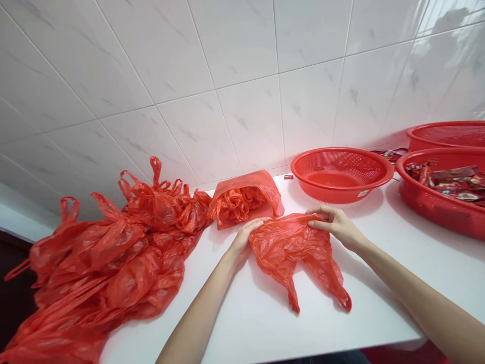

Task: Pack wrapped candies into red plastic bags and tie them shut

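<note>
A red plastic carrier bag (299,253) lies flat on the white table (265,323), handles pointing toward me. My left hand (244,235) pinches its top left edge. My right hand (335,225) grips the top right edge, fingers curled over the plastic. Just behind the left hand lies an open red bag (246,197) stuffed with more crumpled red bags.
A big heap of red plastic bags (109,258) covers the table's left side. An empty red mesh basket (341,172) stands at the back. At the right, another red basket (443,194) holds packets, with a third basket (447,134) behind it. A tiled wall is behind.
</note>
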`<state>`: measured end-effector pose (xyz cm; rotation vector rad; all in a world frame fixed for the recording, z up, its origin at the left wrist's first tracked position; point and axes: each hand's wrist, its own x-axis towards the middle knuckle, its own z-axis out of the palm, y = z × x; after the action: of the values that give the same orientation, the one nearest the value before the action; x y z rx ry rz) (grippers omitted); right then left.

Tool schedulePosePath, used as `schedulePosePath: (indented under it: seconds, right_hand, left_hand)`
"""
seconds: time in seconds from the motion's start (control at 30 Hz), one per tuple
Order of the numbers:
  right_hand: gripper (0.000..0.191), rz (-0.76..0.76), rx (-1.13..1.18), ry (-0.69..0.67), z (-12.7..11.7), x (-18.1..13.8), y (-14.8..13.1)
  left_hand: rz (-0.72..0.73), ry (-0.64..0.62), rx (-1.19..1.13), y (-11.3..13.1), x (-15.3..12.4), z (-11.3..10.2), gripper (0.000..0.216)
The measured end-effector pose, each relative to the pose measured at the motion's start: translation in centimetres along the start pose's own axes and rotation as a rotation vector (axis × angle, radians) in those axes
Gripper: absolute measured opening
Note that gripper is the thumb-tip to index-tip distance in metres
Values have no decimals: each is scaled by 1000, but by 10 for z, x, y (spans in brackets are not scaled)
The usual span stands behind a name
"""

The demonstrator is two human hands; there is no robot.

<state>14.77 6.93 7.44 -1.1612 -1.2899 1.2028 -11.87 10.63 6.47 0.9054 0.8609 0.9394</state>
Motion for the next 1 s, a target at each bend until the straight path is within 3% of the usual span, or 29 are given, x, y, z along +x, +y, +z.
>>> schedulePosePath:
  seconds: [0.13, 0.33, 0.47, 0.53, 0.6, 0.67, 0.77, 0.83, 0.87, 0.93, 1.0]
  right_hand:
    - [52, 70, 41, -31, -5, 1, 1]
    - [55, 161, 121, -43, -7, 1, 0]
    - [49, 166, 117, 39, -2, 3, 4]
    - [46, 160, 95, 83, -1, 5, 9]
    - [43, 162, 65, 115, -1, 8, 14]
    - [40, 166, 44, 139, -2, 10, 19]
    - [37, 166, 27, 156, -3, 12, 25]
    - [34, 163, 12, 162, -3, 13, 28]
    - [33, 162, 3, 163, -3, 14, 29]
    - [32, 162, -22, 159, -4, 14, 30]
    - [31, 158, -53, 142, -4, 14, 29]
  left_hand:
    - [-13, -22, 132, 2, -2, -5, 31]
    - [226, 296, 140, 5, 5, -11, 32]
    - [363, 401, 173, 3, 8, -9, 31]
    - [524, 468, 296, 1, 4, -4, 27]
    - [793, 518, 516, 0, -5, 5, 22]
    - [1069, 437, 747, -4, -18, 17, 13]
    - [1301, -5, 1000, -16, -37, 38, 12]
    - [1282, -274, 1162, -28, -47, 50, 15]
    - [1235, -332, 1240, -35, -50, 54, 17]
    - [1097, -316, 1374, -46, -52, 61, 23]
    - [920, -206, 1483, -51, -52, 63, 29]
